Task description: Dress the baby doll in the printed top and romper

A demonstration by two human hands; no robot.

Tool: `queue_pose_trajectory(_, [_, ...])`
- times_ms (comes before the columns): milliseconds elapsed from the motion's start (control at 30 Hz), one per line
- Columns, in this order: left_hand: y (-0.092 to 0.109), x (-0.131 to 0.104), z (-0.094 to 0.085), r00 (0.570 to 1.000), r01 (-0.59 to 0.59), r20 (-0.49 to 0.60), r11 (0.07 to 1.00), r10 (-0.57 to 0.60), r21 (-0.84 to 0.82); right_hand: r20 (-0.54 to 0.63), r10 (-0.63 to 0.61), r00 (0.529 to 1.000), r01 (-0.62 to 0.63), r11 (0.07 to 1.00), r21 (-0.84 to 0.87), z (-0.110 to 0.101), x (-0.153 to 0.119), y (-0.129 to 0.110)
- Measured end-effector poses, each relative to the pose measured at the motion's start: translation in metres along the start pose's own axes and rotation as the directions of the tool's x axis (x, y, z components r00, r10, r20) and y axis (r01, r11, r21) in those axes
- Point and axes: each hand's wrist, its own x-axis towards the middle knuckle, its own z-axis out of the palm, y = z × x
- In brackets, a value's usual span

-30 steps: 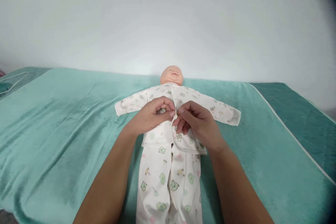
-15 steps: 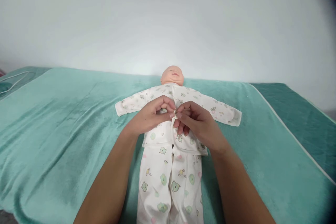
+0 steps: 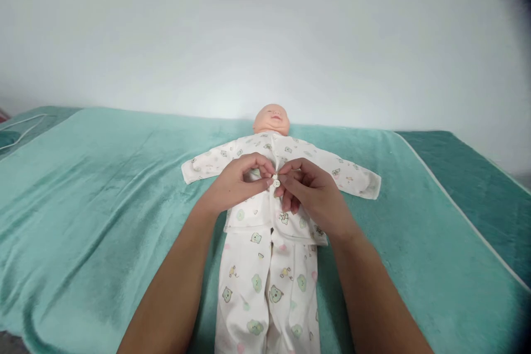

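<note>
A baby doll (image 3: 271,119) lies on its back, arms spread, dressed in a white printed shirt (image 3: 249,217) and matching trousers (image 3: 244,293). Over its chest, my left hand (image 3: 240,183) pinches the shirt's front edge between thumb and fingers. Close against it on the right, my right hand (image 3: 311,188) pinches the other side of the same front opening. A pale round button (image 3: 276,183) shows between the two thumbs. My fingers hide part of the fabric around it.
Beneath the doll spreads a light green plush blanket (image 3: 103,193) with folds on the left. Darker green cloth (image 3: 468,177) lies to the right, past a white seam. A white wall (image 3: 265,33) rises behind the doll's head.
The button between my thumbs now shows its round face, where before it was mostly covered. Both hands stay in nearly the same place, still pinching the shirt front.
</note>
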Motion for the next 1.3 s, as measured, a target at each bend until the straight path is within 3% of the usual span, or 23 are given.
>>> queue_pose_trajectory(500, [-0.005, 0.002, -0.003, 0.999, -0.035, 0.006, 0.999, 0.035, -0.019, -0.008, 0.0, 1.0, 0.0, 1.0, -0.008, 0.0, 0.0, -0.002])
queue_pose_trajectory(633, [-0.01, -0.004, 0.003, 0.991, -0.078, -0.112, 0.997, 0.078, 0.002, -0.033, -0.046, 0.998, 0.045, 0.999, -0.025, 0.005, -0.002, -0.001])
queue_pose_trajectory(733, [-0.016, -0.021, 0.013, 0.963, -0.14, -0.229, 0.99, 0.14, 0.018, -0.111, -0.158, 0.981, 0.139, 0.977, -0.162, 0.01, -0.011, 0.006])
queue_pose_trajectory(800, [-0.02, -0.039, 0.019, 0.937, -0.198, -0.288, 0.98, 0.196, 0.023, -0.1, -0.309, 0.946, 0.258, 0.902, -0.347, 0.015, -0.022, 0.012])
queue_pose_trajectory(867, [-0.026, -0.059, 0.023, 0.91, -0.225, -0.353, 0.974, 0.218, 0.021, 0.029, -0.449, 0.893, 0.398, 0.76, -0.514, 0.02, -0.035, 0.019])
queue_pose_trajectory(933, [-0.031, -0.079, 0.024, 0.892, -0.194, -0.416, 0.981, 0.178, 0.004, 0.17, -0.505, 0.846, 0.49, 0.614, -0.619, 0.025, -0.049, 0.025])
queue_pose_trajectory(1033, [-0.036, -0.1, 0.023, 0.869, -0.098, -0.491, 0.994, 0.063, -0.046, 0.182, -0.502, 0.845, 0.443, 0.468, -0.765, 0.035, -0.062, 0.033])
queue_pose_trajectory(1167, [-0.037, -0.112, 0.024, 0.848, -0.03, -0.529, 0.996, -0.016, -0.079, 0.11, -0.496, 0.861, 0.331, 0.383, -0.863, 0.045, -0.062, 0.035])
queue_pose_trajectory(1300, [-0.038, -0.112, 0.025, 0.853, 0.006, -0.521, 0.998, -0.034, -0.055, 0.128, -0.523, 0.843, 0.377, 0.404, -0.833, 0.044, -0.058, 0.033])
